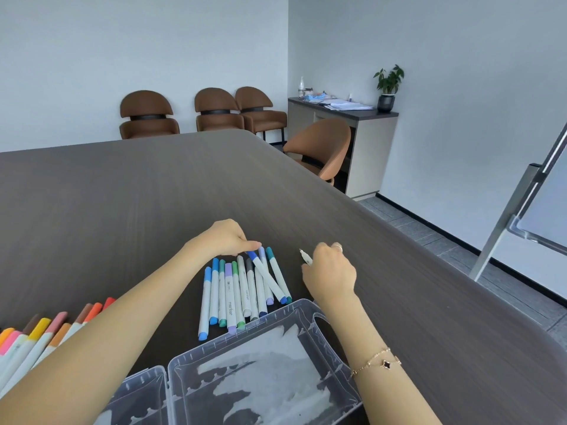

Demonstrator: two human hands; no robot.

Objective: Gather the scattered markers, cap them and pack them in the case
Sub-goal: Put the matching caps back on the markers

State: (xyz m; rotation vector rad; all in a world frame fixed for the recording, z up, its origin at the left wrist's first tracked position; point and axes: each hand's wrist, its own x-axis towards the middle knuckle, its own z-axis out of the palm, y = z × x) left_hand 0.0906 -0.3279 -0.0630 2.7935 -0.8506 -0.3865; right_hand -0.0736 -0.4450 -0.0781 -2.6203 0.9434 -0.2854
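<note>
Blue, green and purple capped markers (242, 289) lie side by side just beneath the left grip (227, 237), one blue marker (267, 277) slanting across them. The right grip (329, 271) pinches a white marker (306, 257). Nearer than both grips, the clear case (264, 363) lies open. Warm-coloured markers (46, 335) fan out far left.

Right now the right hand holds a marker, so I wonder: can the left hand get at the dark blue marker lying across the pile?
Probably yes: the left hand already touches the dark blue marker's cap, with nothing on top.

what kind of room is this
Probably an office meeting room: a long dark table, matching brown chairs lined against the wall, and a whiteboard on a stand at the right. A sideboard with papers and a potted plant fits that too.
</note>
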